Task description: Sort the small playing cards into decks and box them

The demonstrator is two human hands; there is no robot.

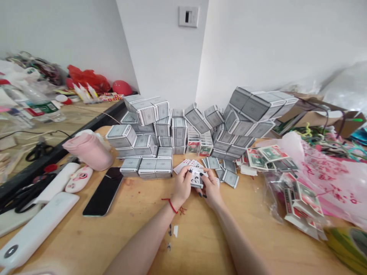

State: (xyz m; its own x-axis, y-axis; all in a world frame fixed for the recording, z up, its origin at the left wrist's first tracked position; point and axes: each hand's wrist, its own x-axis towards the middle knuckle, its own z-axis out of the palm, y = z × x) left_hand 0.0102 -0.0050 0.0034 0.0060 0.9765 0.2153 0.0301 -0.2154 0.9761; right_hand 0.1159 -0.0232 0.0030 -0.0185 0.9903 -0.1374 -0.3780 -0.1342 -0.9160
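Between my two hands is a small stack of playing cards (195,177), face side up toward me. My left hand (182,187) grips its left edge with the thumb on top. From the other side my right hand (211,188) closes on the stack, dark-nailed thumb on the face. Just beyond my fingers lie fanned face-up cards (183,165), partly hidden by the hands. Several grey-backed card packets (230,178) rest to the right of them. Behind stand piles of grey folded-card blocks (155,165), with boxed decks (193,144) in the middle.
A black phone (102,192), a pink pouch (88,149) and a white handheld device (38,229) lie at left. Opened card boxes (305,202), a pink plastic bag (335,172) and yellow tape (348,244) are at right. A water bottle (43,103) lies farther left.
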